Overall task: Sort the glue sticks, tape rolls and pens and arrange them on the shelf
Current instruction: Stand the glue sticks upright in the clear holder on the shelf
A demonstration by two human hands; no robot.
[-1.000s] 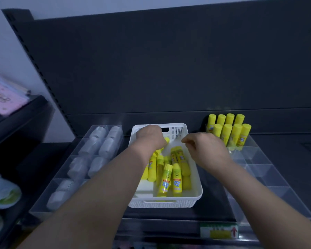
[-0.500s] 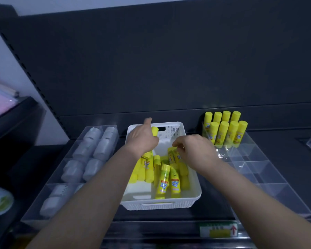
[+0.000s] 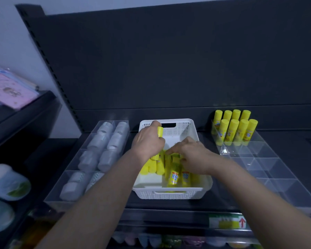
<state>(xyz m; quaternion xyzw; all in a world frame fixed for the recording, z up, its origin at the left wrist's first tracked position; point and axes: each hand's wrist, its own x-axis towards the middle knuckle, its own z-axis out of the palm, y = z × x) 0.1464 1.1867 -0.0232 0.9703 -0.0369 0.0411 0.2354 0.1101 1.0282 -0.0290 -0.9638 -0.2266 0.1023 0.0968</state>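
A yellow glue stick (image 3: 160, 131) stood upright in the left hand (image 3: 148, 142), whose fingers were curled round its lower part, above the back half of a white basket (image 3: 169, 194). Inside the basket, a loose heap of glue sticks (image 3: 174, 177) lay on their sides, mostly toward the middle and right. The right hand (image 3: 196, 157) reached into the basket from the right, with its fingers bent down onto the heap. Blur made it impossible to tell whether it gripped a stick or only touched them.

To the right of the basket was a clear divided organiser (image 3: 276, 169). Eight more sticks (image 3: 235, 128) stood upright in two rows in its rear section. To the left of the basket, a clear tray (image 3: 65, 178) held rows of pale tape rolls (image 3: 104, 141) lying on their sides. Basket, tray and organiser all sat on a dark shelf (image 3: 169, 203) with a dark back panel. Below the basket's front right corner, a green and yellow label (image 3: 226, 221) with a red arrow was fixed to the shelf edge.
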